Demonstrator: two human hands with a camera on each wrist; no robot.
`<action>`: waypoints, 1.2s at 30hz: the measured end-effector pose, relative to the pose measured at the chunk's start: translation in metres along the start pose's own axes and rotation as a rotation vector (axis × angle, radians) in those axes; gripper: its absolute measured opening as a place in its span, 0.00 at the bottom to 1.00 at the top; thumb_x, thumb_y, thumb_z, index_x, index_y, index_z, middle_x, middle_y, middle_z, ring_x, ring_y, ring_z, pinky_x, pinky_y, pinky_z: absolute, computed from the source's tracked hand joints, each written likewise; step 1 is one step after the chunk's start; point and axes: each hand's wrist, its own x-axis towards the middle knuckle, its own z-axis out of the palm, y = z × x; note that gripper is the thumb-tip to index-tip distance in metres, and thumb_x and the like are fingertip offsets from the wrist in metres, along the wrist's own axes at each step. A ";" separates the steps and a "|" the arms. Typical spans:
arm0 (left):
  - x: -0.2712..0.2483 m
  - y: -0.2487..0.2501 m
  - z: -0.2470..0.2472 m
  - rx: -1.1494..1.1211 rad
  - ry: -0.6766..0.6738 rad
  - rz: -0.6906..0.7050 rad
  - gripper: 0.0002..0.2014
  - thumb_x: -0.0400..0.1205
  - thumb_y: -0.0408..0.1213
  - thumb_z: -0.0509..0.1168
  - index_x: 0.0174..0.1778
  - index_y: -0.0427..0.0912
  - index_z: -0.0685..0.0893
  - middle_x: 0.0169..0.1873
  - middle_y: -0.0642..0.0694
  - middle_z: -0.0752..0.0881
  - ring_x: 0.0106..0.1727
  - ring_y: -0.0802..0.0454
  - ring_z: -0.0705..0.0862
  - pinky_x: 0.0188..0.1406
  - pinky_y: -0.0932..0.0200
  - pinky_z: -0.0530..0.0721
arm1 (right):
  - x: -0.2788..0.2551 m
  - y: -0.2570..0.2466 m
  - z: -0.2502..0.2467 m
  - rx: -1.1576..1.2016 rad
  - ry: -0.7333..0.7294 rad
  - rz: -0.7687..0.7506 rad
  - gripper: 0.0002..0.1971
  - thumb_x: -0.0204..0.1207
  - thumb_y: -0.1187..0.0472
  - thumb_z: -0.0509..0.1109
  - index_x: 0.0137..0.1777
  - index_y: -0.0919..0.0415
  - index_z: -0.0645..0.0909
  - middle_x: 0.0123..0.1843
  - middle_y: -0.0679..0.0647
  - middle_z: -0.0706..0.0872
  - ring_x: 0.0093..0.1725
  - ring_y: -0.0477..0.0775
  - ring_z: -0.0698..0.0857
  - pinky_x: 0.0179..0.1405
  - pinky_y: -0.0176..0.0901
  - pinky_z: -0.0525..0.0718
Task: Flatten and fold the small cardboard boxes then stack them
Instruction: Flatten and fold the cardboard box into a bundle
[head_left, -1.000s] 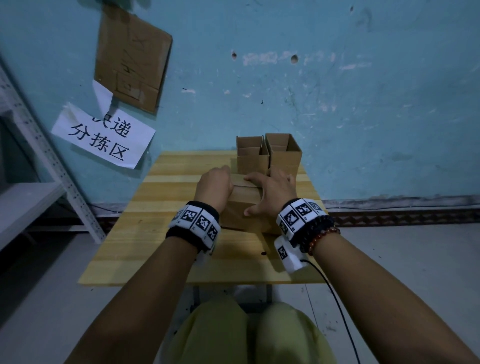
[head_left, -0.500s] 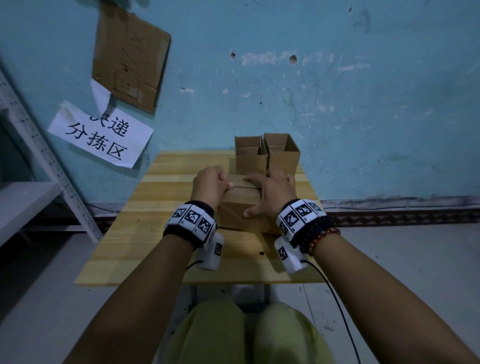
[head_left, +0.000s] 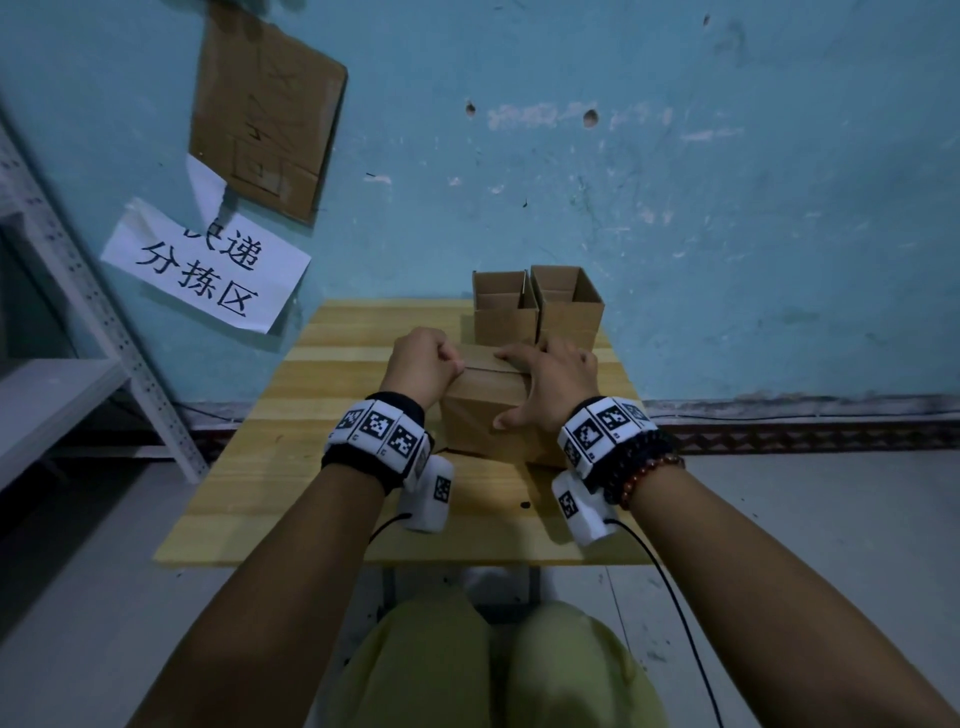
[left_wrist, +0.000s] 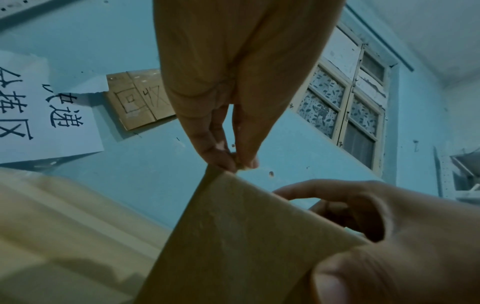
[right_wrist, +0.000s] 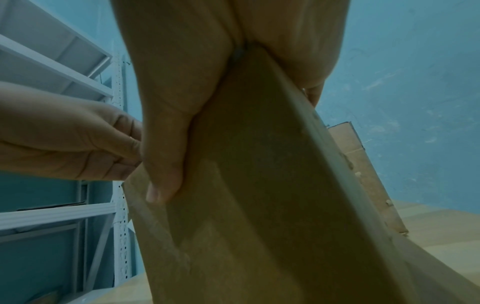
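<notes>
Left hand (head_left: 423, 364) is pinching the top left corner of the box (head_left: 483, 410) between thumb and fingertips (left_wrist: 221, 162), while the right hand (head_left: 550, 384) is gripping the box from the right, with fingers lying over its top and the thumb pressing on its near face. Box is standing in the middle of the table (head_left: 291, 467), just in front of two open boxes (head_left: 537, 306) near the wall (head_left: 675, 234).
</notes>
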 end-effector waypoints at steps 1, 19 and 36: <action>0.001 0.000 0.000 -0.013 -0.005 -0.004 0.17 0.78 0.29 0.68 0.25 0.47 0.73 0.38 0.44 0.84 0.45 0.49 0.81 0.51 0.58 0.78 | 0.000 0.000 0.000 0.004 0.002 0.000 0.43 0.55 0.39 0.80 0.72 0.37 0.67 0.65 0.54 0.71 0.69 0.58 0.67 0.69 0.54 0.61; -0.001 -0.001 0.023 -0.033 0.102 -0.063 0.10 0.82 0.35 0.62 0.55 0.32 0.79 0.56 0.38 0.81 0.57 0.43 0.80 0.52 0.57 0.74 | 0.001 0.002 0.001 0.010 -0.011 -0.021 0.44 0.55 0.39 0.80 0.73 0.37 0.66 0.66 0.54 0.70 0.70 0.57 0.66 0.69 0.53 0.61; 0.000 -0.012 0.021 -0.383 0.185 -0.052 0.07 0.82 0.28 0.63 0.42 0.29 0.85 0.40 0.37 0.84 0.34 0.55 0.79 0.31 0.80 0.75 | -0.004 0.012 -0.004 0.071 0.003 0.011 0.43 0.56 0.40 0.80 0.73 0.38 0.67 0.66 0.55 0.72 0.70 0.58 0.67 0.70 0.53 0.61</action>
